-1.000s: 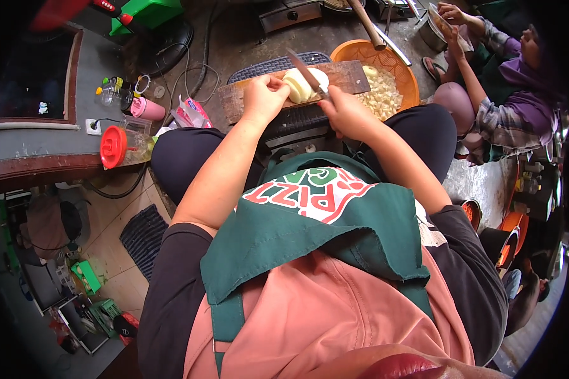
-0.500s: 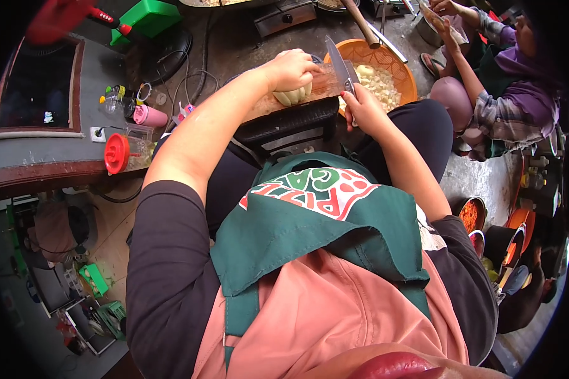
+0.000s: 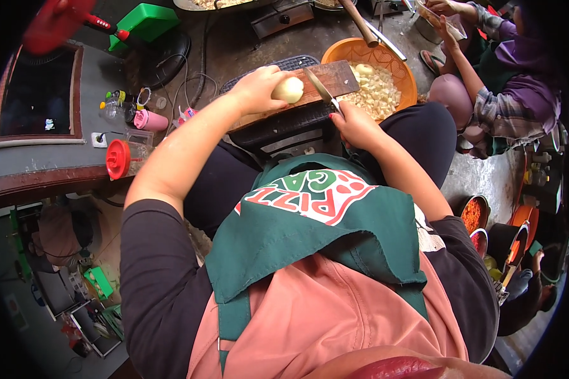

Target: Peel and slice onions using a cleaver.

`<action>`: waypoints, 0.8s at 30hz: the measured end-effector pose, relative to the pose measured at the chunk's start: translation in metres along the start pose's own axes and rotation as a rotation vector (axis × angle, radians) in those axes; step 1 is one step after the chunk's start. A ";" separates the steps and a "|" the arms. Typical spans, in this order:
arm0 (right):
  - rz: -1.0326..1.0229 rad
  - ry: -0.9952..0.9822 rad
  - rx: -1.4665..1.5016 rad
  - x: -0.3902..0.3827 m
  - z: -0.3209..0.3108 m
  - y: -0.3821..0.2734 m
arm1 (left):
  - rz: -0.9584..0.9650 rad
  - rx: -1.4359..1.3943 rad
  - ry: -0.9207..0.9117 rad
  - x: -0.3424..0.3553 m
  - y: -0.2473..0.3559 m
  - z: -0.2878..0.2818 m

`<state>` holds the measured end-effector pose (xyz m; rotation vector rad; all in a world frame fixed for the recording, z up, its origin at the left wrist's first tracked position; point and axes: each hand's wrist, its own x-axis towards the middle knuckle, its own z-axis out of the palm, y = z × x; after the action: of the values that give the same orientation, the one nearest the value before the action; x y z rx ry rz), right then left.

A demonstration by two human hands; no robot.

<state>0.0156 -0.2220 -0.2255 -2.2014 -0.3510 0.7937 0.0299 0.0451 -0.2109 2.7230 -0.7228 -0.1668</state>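
My left hand (image 3: pixel 259 93) has its fingers closed round a pale, round peeled onion (image 3: pixel 288 90), which rests on a brown wooden cutting board (image 3: pixel 342 77). In my right hand (image 3: pixel 359 126) is a kitchen knife (image 3: pixel 320 85), its blade slanting up and left over the board, apart from the onion. The board lies on a black plastic stool (image 3: pixel 278 129) between my knees. Just beyond the board's right end stands an orange basket (image 3: pixel 413 88) holding chopped white pieces and a few larger whole-looking ones.
A wooden handle (image 3: pixel 359 24) reaches over the basket's far side. At the far right a person in purple (image 3: pixel 518 63) sits working with their hands. Pots with red and orange food (image 3: pixel 471 215) stand at right. A pink bottle (image 3: pixel 150 120) and red-lidded jar (image 3: pixel 116 159) are at left.
The knife has come down and left from above the basket to over the board. My left hand has shifted slightly left and down, and the onion now shows a smooth side instead of cut slits.
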 end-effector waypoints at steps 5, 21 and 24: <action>-0.244 0.291 -0.246 0.007 0.013 0.023 | -0.179 -0.067 0.312 0.013 0.019 0.040; -0.100 0.254 -0.171 -0.003 0.024 -0.005 | -0.248 -0.014 0.518 0.021 0.037 0.082; -0.062 0.214 -0.178 0.000 0.021 -0.009 | -0.250 -0.025 0.527 0.021 0.036 0.085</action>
<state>0.0021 -0.2046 -0.2298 -2.4027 -0.3934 0.5037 0.0150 -0.0184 -0.2793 2.6421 -0.2289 0.4667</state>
